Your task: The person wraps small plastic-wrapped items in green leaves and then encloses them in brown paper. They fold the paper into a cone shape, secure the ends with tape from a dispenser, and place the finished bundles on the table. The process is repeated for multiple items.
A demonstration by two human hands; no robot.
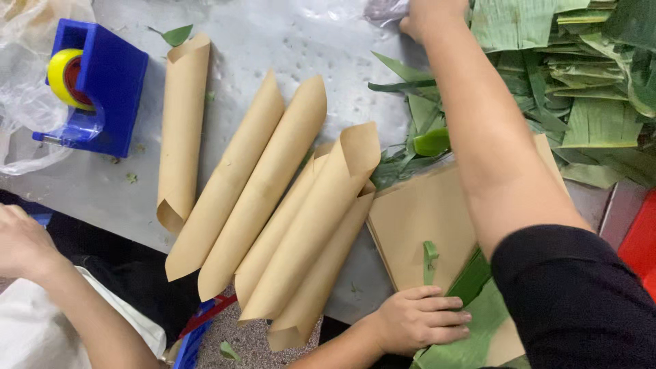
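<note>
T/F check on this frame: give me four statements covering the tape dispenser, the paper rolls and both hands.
1. A blue tape dispenser with a yellow roll sits at the left of the table. True.
2. The rolled brown paper tubes stand upright. False: they lie flat, side by side and overlapping.
3. The left hand rests, fingers extended, on green leaves over the flat brown sheets. True.
4. The right hand grips the tape dispenser. False: it reaches to the top edge beside the leaf pile, far from the dispenser.
</note>
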